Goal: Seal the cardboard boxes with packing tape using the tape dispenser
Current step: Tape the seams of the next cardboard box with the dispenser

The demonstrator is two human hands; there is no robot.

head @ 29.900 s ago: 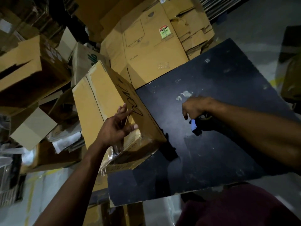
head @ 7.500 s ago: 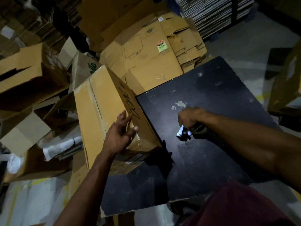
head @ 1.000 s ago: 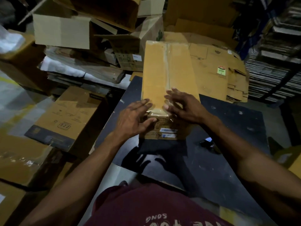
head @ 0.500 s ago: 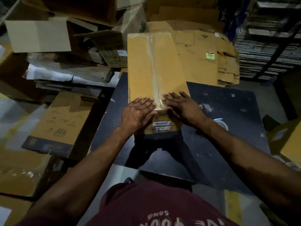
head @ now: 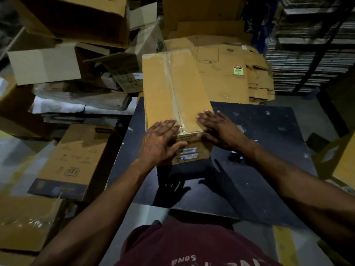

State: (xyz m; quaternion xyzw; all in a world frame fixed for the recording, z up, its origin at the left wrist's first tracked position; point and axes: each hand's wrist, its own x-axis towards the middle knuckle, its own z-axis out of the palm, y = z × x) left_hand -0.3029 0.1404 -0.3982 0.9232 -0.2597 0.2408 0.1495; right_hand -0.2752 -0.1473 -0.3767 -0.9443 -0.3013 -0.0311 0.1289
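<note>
A long, narrow cardboard box (head: 172, 93) lies flat on the dark bench (head: 259, 169), its far end sticking out past the bench's back edge toward the heaps of cardboard. A strip of clear tape (head: 172, 87) runs along the middle seam of its top, glinting a little, and printed labels show on the near end face.

The left hand (head: 159, 141) lies flat on the near left corner of the box, fingers (head: 167, 123) straight and close together on top, thumb reaching across the near end face. The right hand (head: 221, 131) presses the near right corner, fingers (head: 206, 117) straight and slightly spread over the top edge. Neither hand holds anything.

Just right of the box, behind the right wrist, a small dark thing with a blue glint (head: 235, 156) sits on the bench; I can't make out what it is. A printed carton (head: 76, 160) stands to the left, and flattened cartons (head: 240, 73) are stacked beyond.
</note>
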